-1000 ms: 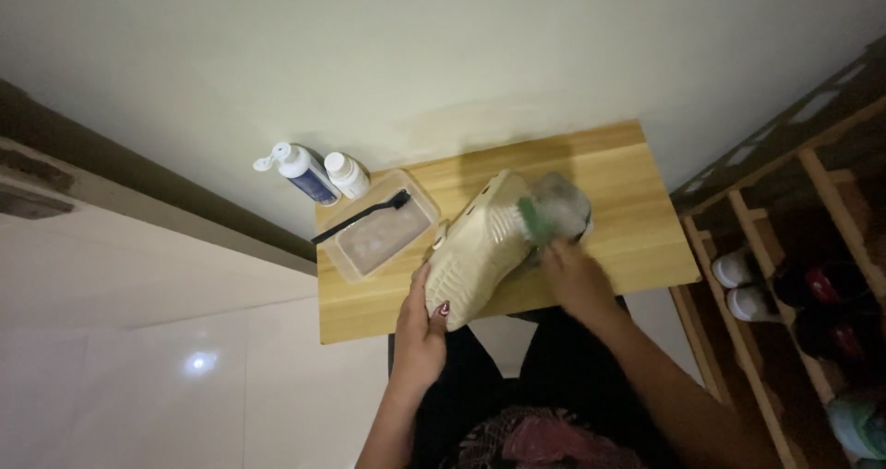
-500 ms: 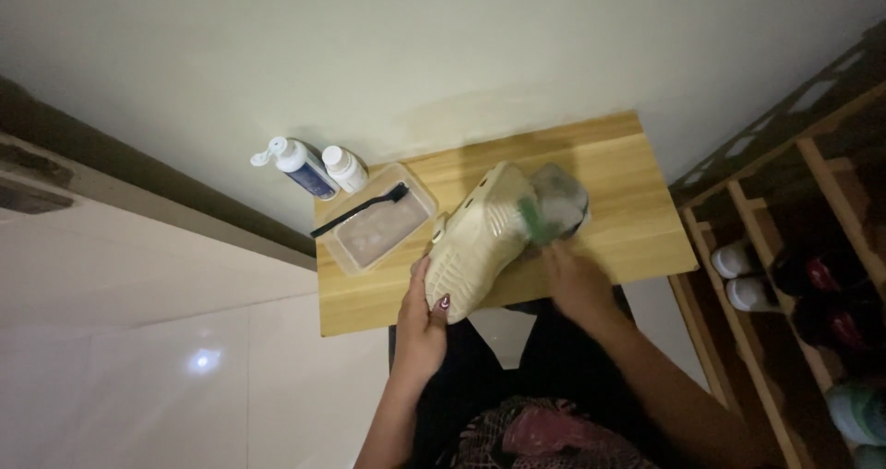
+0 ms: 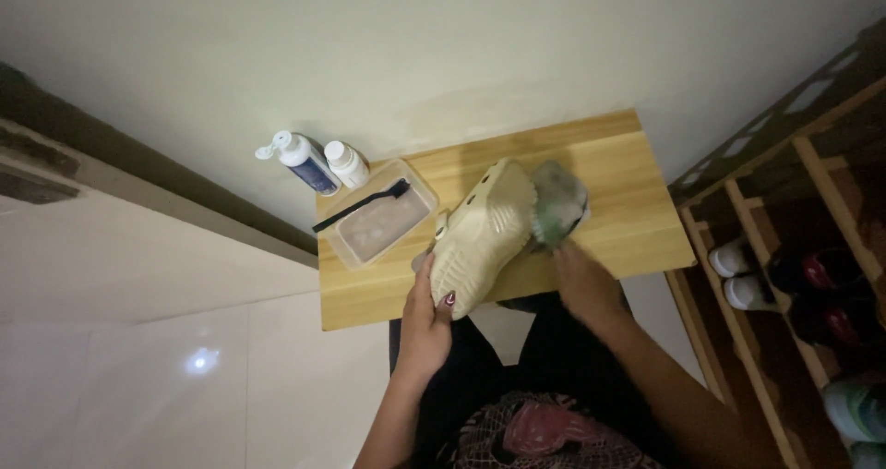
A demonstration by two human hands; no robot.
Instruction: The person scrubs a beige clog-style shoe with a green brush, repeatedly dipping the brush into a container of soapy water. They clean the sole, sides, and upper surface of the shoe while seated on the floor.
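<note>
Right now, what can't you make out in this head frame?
- Cloth: motion-blurred, so the right hand grip on it is unclear.
- Shoe: only the sole side shows; the upper faces away.
- Left hand fingers: partly behind the shoe.
- Tray contents: dim, cloudy, unreadable under the brush.
- Bottles: labels too small.
- Rack: cut off by the right edge, dark.

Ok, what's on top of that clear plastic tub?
A black brush lies across the clear plastic tub. Inside shows something pale and cloudy; whether it is liquid or a cloth cannot be told.
</note>
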